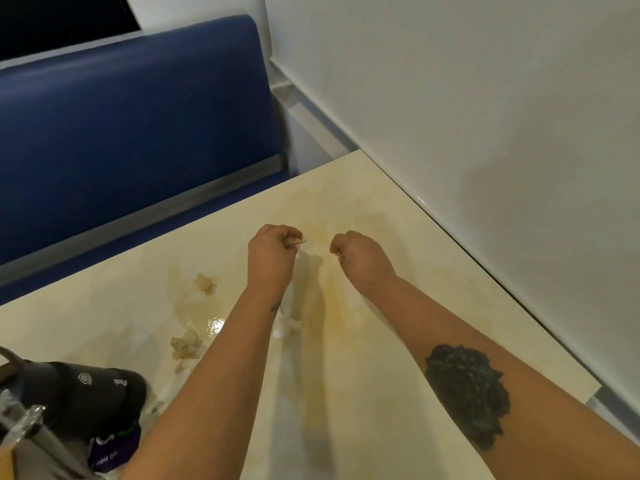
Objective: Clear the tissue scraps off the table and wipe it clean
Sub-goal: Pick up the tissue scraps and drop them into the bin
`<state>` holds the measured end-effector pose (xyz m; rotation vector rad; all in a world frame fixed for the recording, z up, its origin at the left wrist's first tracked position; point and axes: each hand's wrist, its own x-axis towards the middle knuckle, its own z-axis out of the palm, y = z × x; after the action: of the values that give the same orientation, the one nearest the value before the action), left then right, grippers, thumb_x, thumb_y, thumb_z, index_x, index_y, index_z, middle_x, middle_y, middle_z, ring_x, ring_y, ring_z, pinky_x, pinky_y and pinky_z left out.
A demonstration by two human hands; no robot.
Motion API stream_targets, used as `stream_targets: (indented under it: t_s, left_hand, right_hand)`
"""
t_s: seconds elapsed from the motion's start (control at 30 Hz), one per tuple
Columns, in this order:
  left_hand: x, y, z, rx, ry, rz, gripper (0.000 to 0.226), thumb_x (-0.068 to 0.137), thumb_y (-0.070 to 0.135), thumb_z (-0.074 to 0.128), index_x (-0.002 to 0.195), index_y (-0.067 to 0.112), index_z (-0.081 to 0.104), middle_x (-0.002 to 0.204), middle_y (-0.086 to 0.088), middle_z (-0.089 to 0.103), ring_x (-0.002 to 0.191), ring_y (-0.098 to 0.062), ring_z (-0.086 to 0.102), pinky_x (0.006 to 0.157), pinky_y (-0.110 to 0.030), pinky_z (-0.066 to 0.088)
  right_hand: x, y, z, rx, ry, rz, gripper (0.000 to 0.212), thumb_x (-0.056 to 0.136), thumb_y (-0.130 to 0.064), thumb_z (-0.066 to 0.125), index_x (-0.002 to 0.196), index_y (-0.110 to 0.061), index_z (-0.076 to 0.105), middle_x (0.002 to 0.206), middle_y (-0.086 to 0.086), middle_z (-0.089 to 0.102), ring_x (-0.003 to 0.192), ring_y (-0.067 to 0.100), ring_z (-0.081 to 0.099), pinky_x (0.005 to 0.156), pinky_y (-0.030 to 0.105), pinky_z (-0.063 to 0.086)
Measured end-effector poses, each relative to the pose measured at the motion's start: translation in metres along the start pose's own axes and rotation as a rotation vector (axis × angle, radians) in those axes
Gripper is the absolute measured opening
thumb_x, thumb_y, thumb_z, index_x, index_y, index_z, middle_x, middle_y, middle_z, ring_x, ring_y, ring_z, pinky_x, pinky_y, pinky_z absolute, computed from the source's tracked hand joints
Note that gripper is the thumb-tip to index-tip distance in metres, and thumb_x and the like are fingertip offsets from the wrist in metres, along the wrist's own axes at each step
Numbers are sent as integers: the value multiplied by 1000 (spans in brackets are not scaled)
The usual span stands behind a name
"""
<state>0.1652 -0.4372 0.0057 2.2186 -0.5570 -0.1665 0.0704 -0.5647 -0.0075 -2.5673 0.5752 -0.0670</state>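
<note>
Left hand (pixel 273 252) grip pinches damp beige tissue scrap (pixel 294 240). Right hand (pixel 356 252) grip curled, seemingly empty. Two more soggy crumpled scraps (pixel 204 283) (pixel 185 346) lie near-left of left grip on wet cream tabletop (pixel 433 271). Likely soft, tear-prone: gather whole wad, not corners.

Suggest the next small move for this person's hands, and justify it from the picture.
Probably the curled, seemingly empty right hand should pick up the crumpled white tissue scrap beside the left forearm, since the left hand already grips a stained tissue wad.
</note>
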Motion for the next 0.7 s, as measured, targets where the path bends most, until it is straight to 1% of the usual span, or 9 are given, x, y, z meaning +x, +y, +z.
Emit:
stream_targets:
  t_s: [0.1, 0.17, 0.3, 0.37, 0.43, 0.47, 0.57, 0.63, 0.7]
  left_hand:
    - [-9, 13, 3, 6, -30, 25, 18, 84, -2, 62, 94, 9, 72, 99, -2, 62, 70, 1, 50, 65, 7, 32]
    - [-16, 23, 6, 6, -57, 43, 17, 84, 0, 63, 94, 10, 72, 99, -2, 62, 73, -3, 50, 65, 6, 32]
    - [-36, 47, 15, -39, -103, 103, 15, 82, 2, 66, 93, 11, 73, 99, -2, 64, 79, -7, 54, 68, -1, 35]
    - [-49, 61, 20, -75, -133, 145, 15, 81, 0, 66, 92, 9, 72, 97, -3, 64, 75, -4, 54, 68, 1, 35]
    - [-63, 74, 26, -100, -169, 189, 15, 80, -1, 66, 91, 8, 72, 95, -2, 64, 73, -2, 53, 67, 4, 35]
    - [-69, 80, 28, -105, -187, 204, 15, 80, 0, 67, 89, 9, 72, 95, -2, 64, 74, -4, 54, 67, 3, 35]
    - [-94, 98, 39, -120, -253, 256, 15, 79, 1, 69, 88, 13, 72, 95, -1, 64, 79, -9, 55, 67, 0, 35]
    - [-109, 108, 45, -118, -302, 288, 15, 79, 2, 68, 89, 13, 72, 95, 0, 62, 80, -9, 54, 67, -4, 35]
    - [-127, 118, 51, -115, -365, 321, 16, 81, 3, 67, 90, 15, 72, 95, 2, 61, 80, -8, 53, 67, -4, 35]
  right_hand:
    - [-21, 5, -15, 93, 68, 53, 22, 85, -1, 53, 102, -11, 64, 97, 8, 61, 89, 25, 58, 78, 32, 43]
    - [-36, 8, -27, 128, 93, 77, 19, 85, -5, 57, 101, -12, 65, 97, 5, 63, 90, 23, 58, 79, 31, 43]
    - [-70, 13, -50, 182, 149, 137, 17, 84, -9, 63, 100, -13, 66, 93, 2, 62, 82, 14, 52, 70, 23, 33]
    - [-88, 16, -59, 197, 188, 163, 16, 83, -10, 64, 98, -14, 66, 90, 0, 60, 79, 10, 49, 67, 21, 29]
    - [-109, 20, -68, 194, 222, 191, 15, 84, -10, 64, 98, -15, 66, 90, -1, 59, 79, 9, 49, 67, 19, 29]
    - [-120, 22, -72, 194, 238, 206, 15, 84, -10, 64, 98, -15, 67, 89, -2, 58, 79, 9, 48, 67, 18, 29]
    - [-156, 29, -83, 194, 300, 255, 15, 83, -10, 65, 98, -14, 67, 86, -5, 54, 78, 10, 48, 68, 18, 29]
    - [-177, 34, -88, 193, 341, 276, 15, 82, -9, 65, 96, -14, 67, 85, -5, 53, 78, 11, 48, 69, 20, 31]
    - [-202, 38, -93, 196, 391, 303, 13, 82, -8, 65, 94, -14, 66, 85, -5, 54, 77, 11, 49, 70, 21, 33]
